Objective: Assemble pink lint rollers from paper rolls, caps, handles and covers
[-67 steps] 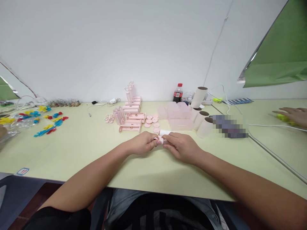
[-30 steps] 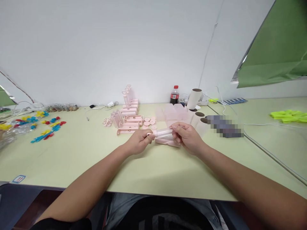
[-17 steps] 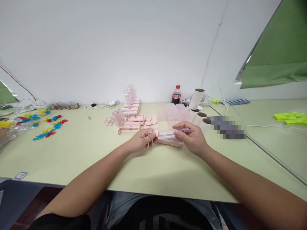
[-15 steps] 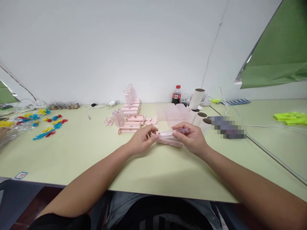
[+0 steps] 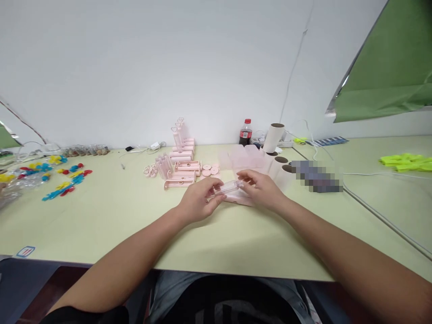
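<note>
My left hand [image 5: 201, 200] is closed round a clear tube [image 5: 227, 188], which lies slanted between both hands. The fingers of my right hand [image 5: 258, 189] pinch the tube's right end. Under the tube, a pink piece [image 5: 240, 199] rests on the table, partly covered by my hands. To the left lie pink holders [image 5: 180, 182], several upright clear tubes [image 5: 164, 166] and pink heart-shaped rings [image 5: 150, 171]. Pink discs [image 5: 210, 169] sit just behind my left hand.
Translucent pink boxes [image 5: 246, 156], a cola bottle [image 5: 245, 132] and white cardboard rolls [image 5: 273, 137] stand behind my hands. A pixelated dark object [image 5: 317, 176] and cables are at the right. Colourful pieces [image 5: 69, 183] lie left, neon-yellow ones [image 5: 407, 162] far right.
My left hand has moved further round the tube. My right hand has shifted from the tube's body to its right end. The camera view has turned slightly right.
</note>
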Motion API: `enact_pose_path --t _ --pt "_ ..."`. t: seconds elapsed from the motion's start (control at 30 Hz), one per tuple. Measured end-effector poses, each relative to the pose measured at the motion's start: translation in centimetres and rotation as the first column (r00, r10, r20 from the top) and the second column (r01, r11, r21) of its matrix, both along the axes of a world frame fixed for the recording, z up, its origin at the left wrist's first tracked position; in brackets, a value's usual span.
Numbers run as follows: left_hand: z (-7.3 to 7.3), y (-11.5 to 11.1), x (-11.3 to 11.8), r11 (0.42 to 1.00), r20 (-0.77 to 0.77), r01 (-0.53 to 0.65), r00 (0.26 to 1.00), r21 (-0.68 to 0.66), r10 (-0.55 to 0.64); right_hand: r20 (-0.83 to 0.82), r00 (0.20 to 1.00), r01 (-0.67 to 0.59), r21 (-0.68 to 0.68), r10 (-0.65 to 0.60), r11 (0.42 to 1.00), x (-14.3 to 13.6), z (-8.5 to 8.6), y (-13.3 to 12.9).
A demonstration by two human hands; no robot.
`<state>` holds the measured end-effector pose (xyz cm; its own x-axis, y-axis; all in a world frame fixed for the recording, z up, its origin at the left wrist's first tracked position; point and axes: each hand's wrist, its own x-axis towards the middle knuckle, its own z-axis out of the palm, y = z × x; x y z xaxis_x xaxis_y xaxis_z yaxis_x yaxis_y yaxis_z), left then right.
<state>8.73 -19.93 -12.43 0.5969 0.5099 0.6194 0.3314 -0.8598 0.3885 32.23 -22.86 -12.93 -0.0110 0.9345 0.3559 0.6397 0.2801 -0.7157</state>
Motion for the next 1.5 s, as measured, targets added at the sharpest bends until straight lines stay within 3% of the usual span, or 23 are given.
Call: enact_pose_path --t 0.1,0.23,0.37,0.47,0.53,0.63,0.73,0.9,1.13,1.37,1.5 --pt "0.4 0.0 -0.1 0.998 -0.022 -0.059 0.998 -0.033 0.058 0.156 0.983 -0.071 -0.163 0.097 0.984 -0.2 -0.2 -0.1" --pt "0.6 0.2 0.0 0.990 -0.109 -0.088 0.991 -0.112 0.076 0.160 0.975 -0.100 -0.294 0.152 0.951 -0.3 -0.1 -0.6" --pt "0.5 0.4 0.1 0.978 -0.150 -0.104 0.986 -0.182 0.077 0.007 0.993 -0.110 -0.373 0.122 0.921 -0.2 0.3 -0.4" --pt "0.6 0.4 0.0 0.968 -0.122 -0.144 0.985 -0.205 0.121 -0.241 0.970 -0.115 -0.366 0.025 0.924 -0.3 0.6 0.0" --pt "0.6 0.4 -0.1 0.963 -0.079 -0.164 0.985 -0.216 0.150 -0.477 0.879 -0.160 -0.321 -0.013 0.933 -0.4 0.9 0.2" --pt "0.6 0.4 -0.2 0.960 -0.015 -0.168 0.986 -0.225 0.169 -0.749 0.663 -0.290 -0.249 0.007 0.924 -0.8 1.5 -0.1" --pt "0.6 0.3 -0.1 0.966 0.011 -0.131 0.991 -0.223 0.137 -0.855 0.518 -0.381 -0.242 -0.011 0.892 -1.2 2.1 -0.6" --pt "0.8 -0.1 0.0 0.981 -0.019 -0.076 0.997 -0.181 0.074 -0.908 0.417 -0.369 -0.211 -0.042 0.905 -1.1 1.6 -0.9" --pt "0.5 -0.3 0.0 0.994 -0.029 -0.055 0.998 -0.099 0.052 -0.853 0.519 -0.290 -0.109 0.061 0.951 -0.9 1.0 -0.6" --pt "0.7 -0.2 0.0 0.991 -0.071 -0.048 0.997 -0.126 0.039 -0.792 0.601 -0.204 -0.017 0.111 0.979 -1.1 0.7 -0.7" --pt "1.1 -0.3 0.0 0.989 -0.130 -0.047 0.991 -0.137 0.029 -0.701 0.703 -0.150 0.024 0.124 0.988 -0.9 0.2 -0.6"
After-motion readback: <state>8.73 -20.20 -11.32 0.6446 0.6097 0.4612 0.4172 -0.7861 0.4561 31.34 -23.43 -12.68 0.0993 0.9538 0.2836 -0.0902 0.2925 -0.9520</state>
